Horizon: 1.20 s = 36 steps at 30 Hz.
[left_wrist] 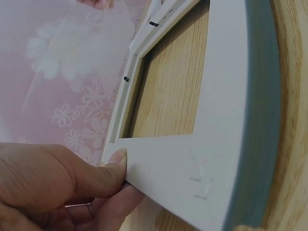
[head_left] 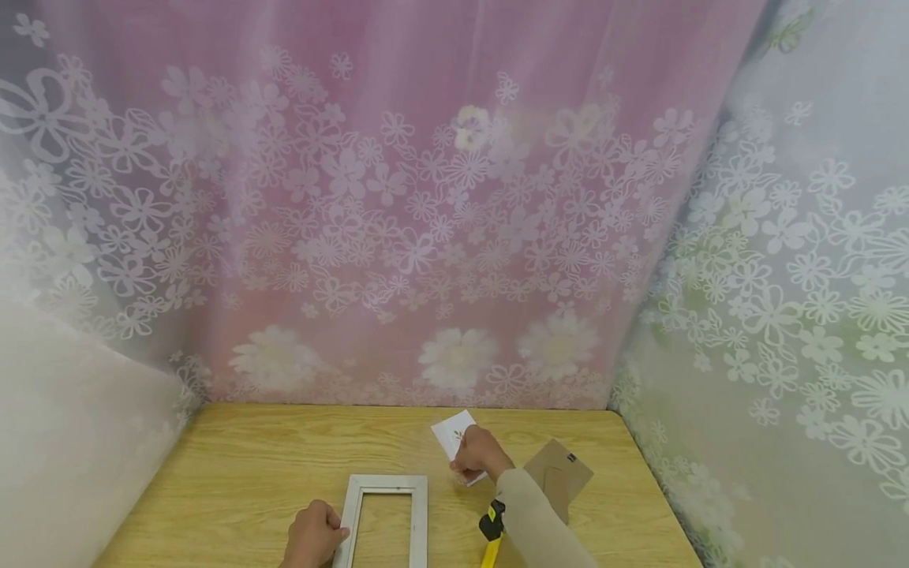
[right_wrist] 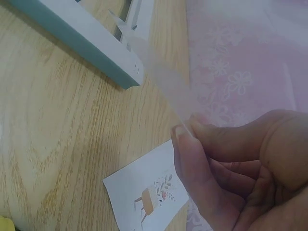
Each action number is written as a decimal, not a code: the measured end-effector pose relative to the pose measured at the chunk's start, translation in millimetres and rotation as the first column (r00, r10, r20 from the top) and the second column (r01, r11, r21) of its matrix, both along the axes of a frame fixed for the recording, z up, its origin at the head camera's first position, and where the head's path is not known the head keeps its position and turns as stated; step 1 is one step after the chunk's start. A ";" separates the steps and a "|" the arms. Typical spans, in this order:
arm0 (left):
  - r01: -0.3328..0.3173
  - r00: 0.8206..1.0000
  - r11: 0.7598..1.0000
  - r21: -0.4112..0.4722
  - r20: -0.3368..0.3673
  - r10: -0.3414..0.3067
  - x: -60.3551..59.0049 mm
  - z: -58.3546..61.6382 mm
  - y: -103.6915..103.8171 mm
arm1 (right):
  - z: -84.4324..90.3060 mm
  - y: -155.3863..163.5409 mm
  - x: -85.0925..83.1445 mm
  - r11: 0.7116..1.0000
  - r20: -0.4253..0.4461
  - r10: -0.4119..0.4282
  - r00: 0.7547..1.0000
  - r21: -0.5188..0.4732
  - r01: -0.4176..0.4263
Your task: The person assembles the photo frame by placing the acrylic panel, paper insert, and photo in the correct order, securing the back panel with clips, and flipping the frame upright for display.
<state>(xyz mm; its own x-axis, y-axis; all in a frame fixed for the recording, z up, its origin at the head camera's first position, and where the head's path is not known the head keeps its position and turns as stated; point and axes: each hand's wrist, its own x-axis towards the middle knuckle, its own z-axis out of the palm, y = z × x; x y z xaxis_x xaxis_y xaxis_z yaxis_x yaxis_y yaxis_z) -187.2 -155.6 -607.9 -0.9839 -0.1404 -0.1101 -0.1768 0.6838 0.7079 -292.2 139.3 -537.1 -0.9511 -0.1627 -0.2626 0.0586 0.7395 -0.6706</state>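
Observation:
A white picture frame lies flat on the wooden table, its opening showing bare wood. My left hand grips the frame's left edge near a corner, thumb on top of the frame and fingers underneath. My right hand is to the right of the frame's far end. In the right wrist view it pinches a thin clear sheet that slants up toward the frame. Under that hand a white card printed with a small chair lies on the table.
A brown cardboard backing lies right of my right forearm. A yellow and black object sits at my right wrist. Flowered translucent curtains close the table in at the back and on both sides.

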 end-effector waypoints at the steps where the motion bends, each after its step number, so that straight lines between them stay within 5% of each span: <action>1: 0.001 1.000 1.000 0.001 0.002 -0.001 0.1 0.2 -0.1 | 0.9 0.4 1.7 1.000 -0.006 0.006 1.000 -0.005 -0.006; 14: 0.005 1.000 1.000 -0.011 0.000 -0.005 -0.1 1.2 -0.1 | 0.2 1.0 27.6 0.996 -0.082 0.081 0.993 -0.042 -0.085; 36: 0.006 1.000 1.000 -0.021 -0.015 -0.006 0.5 -0.7 1.3 | -6.8 1.6 49.8 0.992 -0.085 0.072 0.994 -0.101 -0.080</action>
<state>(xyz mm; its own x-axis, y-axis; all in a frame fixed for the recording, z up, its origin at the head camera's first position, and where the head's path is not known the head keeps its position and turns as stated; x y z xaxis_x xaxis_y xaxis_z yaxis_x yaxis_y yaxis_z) -186.7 -154.3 -608.5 -0.9863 -0.1368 -0.0926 -0.1623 0.6994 0.6960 -242.4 141.0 -543.9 -0.9523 -0.2578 -0.1632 -0.0527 0.6658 -0.7443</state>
